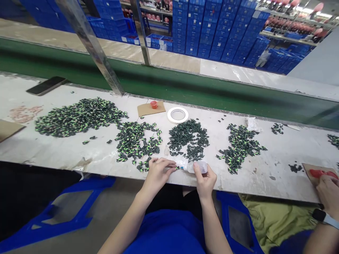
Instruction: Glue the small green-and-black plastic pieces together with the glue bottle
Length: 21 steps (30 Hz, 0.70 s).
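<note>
My right hand [206,180] is wrapped round a small clear squeeze bottle [194,167], lying nearly level with its blue-tipped nozzle pointing left. The nozzle meets a tiny dark piece [177,168] pinched between the thumb and fingers of my left hand [160,173]. Just beyond the bottle lies a pile of small dark green rod-like pieces [188,135]. Left of it, close to my left hand, spreads a heap of black pieces with bright green marks [132,141]. Whether glue or liquid is leaving the nozzle is too small to tell.
A white tape roll [171,115] and a cardboard piece [143,110] with a red cap [154,104] lie behind the piles. More black-green pieces [87,116] are heaped left, others [238,146] right. A phone [47,85] lies far left. A co-worker's hand [329,194] holds something red.
</note>
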Available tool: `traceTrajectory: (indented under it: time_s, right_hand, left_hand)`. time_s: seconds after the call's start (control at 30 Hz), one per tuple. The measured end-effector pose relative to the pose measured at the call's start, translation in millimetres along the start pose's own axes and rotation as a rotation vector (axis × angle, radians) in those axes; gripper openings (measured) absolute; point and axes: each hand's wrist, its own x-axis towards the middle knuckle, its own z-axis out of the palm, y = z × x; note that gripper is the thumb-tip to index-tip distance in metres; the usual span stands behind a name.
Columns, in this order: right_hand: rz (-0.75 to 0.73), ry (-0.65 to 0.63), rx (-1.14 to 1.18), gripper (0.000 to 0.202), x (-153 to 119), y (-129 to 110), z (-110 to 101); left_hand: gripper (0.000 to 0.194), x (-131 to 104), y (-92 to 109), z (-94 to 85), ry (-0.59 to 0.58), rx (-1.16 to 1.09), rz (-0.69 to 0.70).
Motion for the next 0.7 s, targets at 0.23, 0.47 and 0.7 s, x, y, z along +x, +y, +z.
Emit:
traceTrajectory:
  time_s: [0.23,0.47,0.7]
  right_hand:
    - [-0.019,-0.005,-0.024,0.035,0.6,-2.3,0.6]
    - [-0.002,-0.007,-0.020,0.036,2.0,-1.1,0.0]
    - [0.021,0.109,0.080,0.035,2.0,1.4,-2.8]
  left_hand:
    - [0.006,0.4,-1.1,0.8,0.008,-0.014,0.017]
    - [0.009,0.1,-1.9,1.9,0.012,-0.027,-0.002]
    - [0.008,0.0,-1.2,1.8,-0.007,-0.035,-0.014]
